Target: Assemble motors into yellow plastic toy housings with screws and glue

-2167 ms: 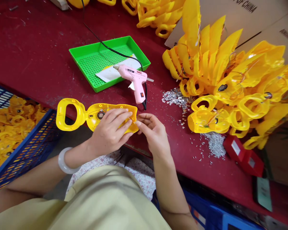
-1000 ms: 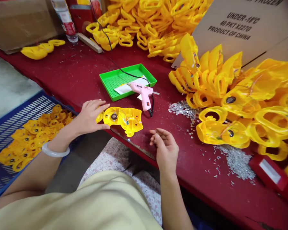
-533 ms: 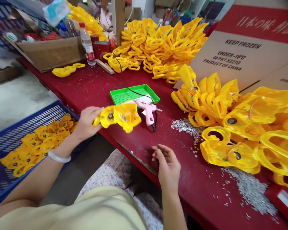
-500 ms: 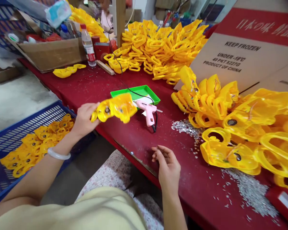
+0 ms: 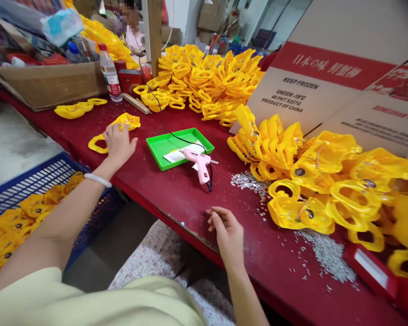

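Note:
My left hand rests over a yellow moulded plastic piece on the red tabletop, its fingers spread and its thumb apart. The piece has a ring-shaped end that pokes out beside the palm; its middle is hidden under the hand. My right hand lies near the table's front edge, its fingers loosely bent and holding nothing. Between and beyond the hands are a pink glue gun and a green tray with a white paper in it.
Yellow plastic pieces pile up at right, and another heap stands behind. Small silvery parts lie scattered. A large carton, a bottle and a cardboard box line the back. A blue basket sits below left.
My left hand has carried the yellow plastic piece away to the back left, set it on the table and loosened its fingers. My right hand has barely moved. The view has turned right.

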`<state>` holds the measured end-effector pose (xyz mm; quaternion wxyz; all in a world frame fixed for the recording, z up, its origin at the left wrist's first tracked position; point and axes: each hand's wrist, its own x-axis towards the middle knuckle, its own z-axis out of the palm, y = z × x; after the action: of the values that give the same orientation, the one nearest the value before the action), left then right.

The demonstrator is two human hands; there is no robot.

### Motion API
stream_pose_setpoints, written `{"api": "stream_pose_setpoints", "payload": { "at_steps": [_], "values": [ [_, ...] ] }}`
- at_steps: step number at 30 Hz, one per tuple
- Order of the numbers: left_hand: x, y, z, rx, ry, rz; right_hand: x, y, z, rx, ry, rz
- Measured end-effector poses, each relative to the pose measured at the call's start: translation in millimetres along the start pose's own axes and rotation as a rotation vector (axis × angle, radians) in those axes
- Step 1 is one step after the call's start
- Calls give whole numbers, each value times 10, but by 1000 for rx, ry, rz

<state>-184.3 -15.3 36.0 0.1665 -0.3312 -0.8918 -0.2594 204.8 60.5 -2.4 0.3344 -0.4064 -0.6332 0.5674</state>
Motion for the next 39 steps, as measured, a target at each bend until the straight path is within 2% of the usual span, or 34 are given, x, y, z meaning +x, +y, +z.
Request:
{"api": "stream_pose_setpoints", "payload": {
  "at_steps": [2, 5, 7, 9, 12, 17, 20, 25, 31, 33, 36, 39],
  "values": [
    [16, 202, 109, -89, -122, 66, 179, -74, 37, -141, 7, -72],
    [88, 418, 282, -157, -246, 79, 547, -262, 144, -511, 86, -222],
    [102, 483, 352, -168, -262, 57, 780, -398, 242, -746, 70, -199],
    [50, 503, 369, -175, -257, 43, 953, -497, 328, -932, -5, -130],
    [-158, 507, 339, -182, -223, 52, 1079, -537, 377, -1065, -65, -81],
    [-623, 600, 307, -203, -149, 72, 1094, -463, 243, -1097, -58, -79],
    [-796, 669, 315, -235, -107, 57, 1073, -432, 157, -1109, -60, -77],
    [-837, 677, 301, -296, -79, 7, 1053, -384, 116, -972, -76, -83],
    [-797, 674, 204, -365, -95, 21, 1007, -401, 122, -870, -29, -106],
    [-783, 657, 201, -392, -92, 30, 979, -423, 115, -829, 36, -162],
    [-741, 597, 264, -412, -40, -18, 988, -465, 54, -768, 213, -336],
    [-714, 542, 335, -432, 38, -94, 1088, -529, -164, -767, 371, -477]
  ]
}}
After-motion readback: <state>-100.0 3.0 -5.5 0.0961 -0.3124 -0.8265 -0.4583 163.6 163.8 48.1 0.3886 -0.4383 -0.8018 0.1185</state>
